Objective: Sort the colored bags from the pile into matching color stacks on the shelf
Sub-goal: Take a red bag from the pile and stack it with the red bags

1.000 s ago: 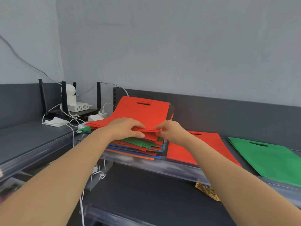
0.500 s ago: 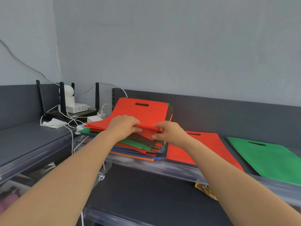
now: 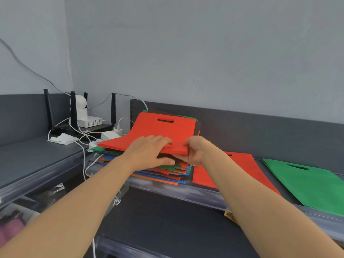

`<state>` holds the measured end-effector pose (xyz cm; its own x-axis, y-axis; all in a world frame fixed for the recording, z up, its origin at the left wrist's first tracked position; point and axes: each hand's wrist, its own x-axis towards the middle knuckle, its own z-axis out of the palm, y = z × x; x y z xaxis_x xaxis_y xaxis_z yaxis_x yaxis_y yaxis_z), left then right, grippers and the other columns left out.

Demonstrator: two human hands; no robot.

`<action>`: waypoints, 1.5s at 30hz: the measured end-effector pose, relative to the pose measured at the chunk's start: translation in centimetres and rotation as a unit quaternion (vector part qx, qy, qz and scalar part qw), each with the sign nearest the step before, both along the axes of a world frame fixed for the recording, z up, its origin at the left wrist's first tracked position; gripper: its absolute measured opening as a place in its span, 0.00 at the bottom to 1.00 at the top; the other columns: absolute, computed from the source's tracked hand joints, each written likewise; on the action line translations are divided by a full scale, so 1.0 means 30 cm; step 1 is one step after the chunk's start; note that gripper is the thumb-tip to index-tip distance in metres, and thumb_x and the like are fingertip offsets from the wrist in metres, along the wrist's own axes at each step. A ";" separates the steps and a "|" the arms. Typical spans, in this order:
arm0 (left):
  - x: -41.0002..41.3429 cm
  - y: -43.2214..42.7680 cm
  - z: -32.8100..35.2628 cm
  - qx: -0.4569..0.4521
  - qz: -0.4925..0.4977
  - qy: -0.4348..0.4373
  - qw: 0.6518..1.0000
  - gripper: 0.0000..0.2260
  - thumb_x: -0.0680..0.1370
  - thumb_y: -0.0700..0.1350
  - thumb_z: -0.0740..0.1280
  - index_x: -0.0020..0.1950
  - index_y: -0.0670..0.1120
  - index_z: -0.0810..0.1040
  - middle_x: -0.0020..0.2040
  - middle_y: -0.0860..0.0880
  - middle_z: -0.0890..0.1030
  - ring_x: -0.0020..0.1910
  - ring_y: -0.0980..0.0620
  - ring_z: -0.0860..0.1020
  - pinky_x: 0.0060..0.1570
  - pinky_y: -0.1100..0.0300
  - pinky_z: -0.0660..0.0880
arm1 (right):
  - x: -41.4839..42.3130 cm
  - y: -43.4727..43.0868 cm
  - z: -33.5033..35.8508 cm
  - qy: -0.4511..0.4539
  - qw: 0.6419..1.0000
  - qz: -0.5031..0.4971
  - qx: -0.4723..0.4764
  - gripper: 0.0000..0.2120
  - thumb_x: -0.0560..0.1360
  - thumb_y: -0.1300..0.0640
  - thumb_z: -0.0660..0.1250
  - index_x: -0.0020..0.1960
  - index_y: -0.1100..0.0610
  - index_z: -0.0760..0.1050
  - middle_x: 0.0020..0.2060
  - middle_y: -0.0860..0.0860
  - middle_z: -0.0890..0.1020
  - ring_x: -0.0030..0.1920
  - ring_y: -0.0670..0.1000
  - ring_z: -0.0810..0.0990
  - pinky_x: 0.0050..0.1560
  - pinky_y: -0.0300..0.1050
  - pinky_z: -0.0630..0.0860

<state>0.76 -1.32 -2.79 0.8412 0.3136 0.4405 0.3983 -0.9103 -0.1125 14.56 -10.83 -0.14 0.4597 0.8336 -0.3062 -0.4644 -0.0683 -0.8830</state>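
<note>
Two slim forearms showed bare skin from the wrists to where the frame cut them off, with no cloth over them. The left hand (image 3: 149,153) and the right hand (image 3: 195,151) were likewise bare and uncovered.

Right hand (image 3: 195,151) fingertips hidden under red bag (image 3: 162,131), pile (image 3: 167,175) below the fingers mostly covered, green bag (image 3: 307,183) cut off far right of them

We see a black router (image 3: 105,127) with upright antennas, a round white camera (image 3: 79,103), loose white cables (image 3: 84,159) and a crumpled tissue (image 3: 63,139).
</note>
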 end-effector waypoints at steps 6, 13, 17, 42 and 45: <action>0.008 0.002 0.030 0.018 -0.002 -0.027 0.999 0.19 0.80 0.58 0.55 0.68 0.55 0.68 0.63 0.55 0.75 0.60 0.51 0.73 0.54 0.55 0.71 | -0.014 0.008 0.028 -0.063 0.997 -0.050 -0.009 0.09 0.79 0.67 0.51 0.46 0.62 0.70 0.41 0.60 0.79 0.38 0.58 0.80 0.27 0.50 0.80; 0.049 -0.012 -0.016 0.212 -0.044 -0.106 0.971 0.11 0.74 0.43 0.57 0.47 0.48 0.79 0.38 0.52 0.80 0.35 0.48 0.78 0.31 0.58 0.69 | 0.008 -0.029 0.011 -0.043 0.996 -0.027 -0.073 0.14 0.81 0.55 0.54 0.55 0.65 0.70 0.44 0.65 0.81 0.42 0.64 0.83 0.35 0.56 0.80; 0.062 -0.034 -0.078 0.261 -0.109 -0.080 0.956 0.14 0.77 0.52 0.53 0.42 0.49 0.75 0.35 0.52 0.77 0.31 0.50 0.75 0.29 0.58 0.69 | 0.038 -0.057 -0.012 -0.076 0.990 -0.022 -0.113 0.14 0.80 0.56 0.59 0.64 0.59 0.69 0.54 0.59 0.79 0.42 0.59 0.82 0.27 0.53 0.81; 0.623 -0.658 -0.078 -0.454 0.164 -0.146 0.864 0.28 0.77 0.58 0.61 0.73 0.49 0.60 0.71 0.41 0.63 0.68 0.38 0.66 0.67 0.46 0.64 | 0.562 -0.944 -0.119 -0.335 0.915 -0.213 0.073 0.13 0.81 0.67 0.52 0.57 0.54 0.70 0.43 0.48 0.78 0.39 0.47 0.76 0.35 0.42 0.76; 0.678 -0.721 -0.098 -0.555 0.138 -0.252 0.780 0.26 0.78 0.46 0.66 0.72 0.40 0.61 0.69 0.39 0.68 0.66 0.39 0.69 0.66 0.48 0.67 | 0.645 -1.054 -0.149 -0.337 0.913 -0.219 0.066 0.13 0.81 0.67 0.52 0.57 0.54 0.70 0.46 0.50 0.79 0.40 0.48 0.77 0.37 0.43 0.77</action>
<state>21.10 -22.96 -5.72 0.4820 0.8759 0.0213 0.3348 -0.2066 0.9194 33.91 -42.46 -4.62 0.8048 0.5342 0.2587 0.2299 0.1213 -0.9656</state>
